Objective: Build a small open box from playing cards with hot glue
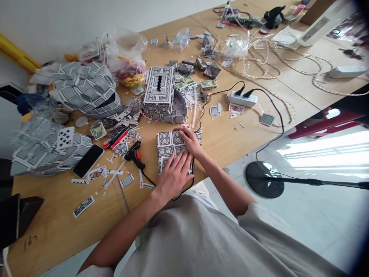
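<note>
A flat panel (pixel 166 145) made of patterned playing cards lies near the table's front edge. My left hand (pixel 175 171) rests flat on its near part, fingers stretched out, a ring on one finger. Across the panel's right side lies my right hand (pixel 189 141), its fingers extended over the far part. Just left of the panel is a black and orange glue gun (pixel 135 154), its cord running beneath my left forearm. Behind the panel stands a box (pixel 159 86) built from cards, with a dark slot in its top.
Two card-built bags (pixel 86 86) and a phone (pixel 88 161) are on the left. Cut cards (pixel 98 174) litter the wooden table (pixel 100 231). A white power strip (pixel 242 99) and coiled cord (pixel 259 69) lie to the right. A black stand base (pixel 264 179) is on the floor.
</note>
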A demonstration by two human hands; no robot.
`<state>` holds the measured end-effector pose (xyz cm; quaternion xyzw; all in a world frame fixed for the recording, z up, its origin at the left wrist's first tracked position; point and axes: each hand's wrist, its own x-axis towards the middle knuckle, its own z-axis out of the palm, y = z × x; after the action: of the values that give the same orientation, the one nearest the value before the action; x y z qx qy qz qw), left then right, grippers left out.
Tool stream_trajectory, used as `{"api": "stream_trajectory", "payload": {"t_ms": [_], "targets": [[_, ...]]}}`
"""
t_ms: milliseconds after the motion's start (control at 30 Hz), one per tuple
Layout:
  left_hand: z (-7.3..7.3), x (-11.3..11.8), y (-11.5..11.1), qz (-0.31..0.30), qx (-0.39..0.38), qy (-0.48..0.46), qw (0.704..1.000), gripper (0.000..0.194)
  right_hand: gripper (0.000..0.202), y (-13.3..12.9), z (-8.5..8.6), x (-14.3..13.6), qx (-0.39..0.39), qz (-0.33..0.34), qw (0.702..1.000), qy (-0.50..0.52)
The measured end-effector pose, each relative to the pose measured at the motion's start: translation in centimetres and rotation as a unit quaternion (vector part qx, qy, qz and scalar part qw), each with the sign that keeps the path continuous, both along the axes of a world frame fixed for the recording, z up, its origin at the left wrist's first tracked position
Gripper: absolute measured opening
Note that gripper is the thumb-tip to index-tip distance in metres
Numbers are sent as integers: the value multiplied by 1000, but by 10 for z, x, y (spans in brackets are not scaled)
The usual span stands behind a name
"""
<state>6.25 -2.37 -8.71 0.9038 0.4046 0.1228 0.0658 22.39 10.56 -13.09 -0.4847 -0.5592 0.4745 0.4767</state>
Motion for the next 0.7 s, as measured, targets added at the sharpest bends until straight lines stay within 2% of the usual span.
{"api": "stream_trajectory", "payload": {"t_ms": [133,267,333,400,467,533,633,700], "targets": [[0,1,0,-5,3,-18,1000,74,44,0,1,-2,5,-6,1000,2],[13,-8,5,-18,0,-114,993,75,44,-1,1,-3,-5,-14,1000,8],[20,-19,16,18,-4,-186,982,65,43,-1,0,-3,-16,-14,1000,19],[21,-33,34,105,-7,-253,962,53,42,-1,1,-3,-37,-11,999,36],[14,-45,56,200,-20,-308,930,50,41,-1,3,-4,-63,-10,996,56],[1,-52,76,270,-70,-346,896,56,39,-1,4,-4,-85,-10,994,75],[-20,-50,94,314,-177,-380,852,61,38,-1,6,-7,-99,-21,991,90],[-29,-45,96,315,-207,-387,841,61,37,-2,4,-9,-87,-32,992,88]]}}
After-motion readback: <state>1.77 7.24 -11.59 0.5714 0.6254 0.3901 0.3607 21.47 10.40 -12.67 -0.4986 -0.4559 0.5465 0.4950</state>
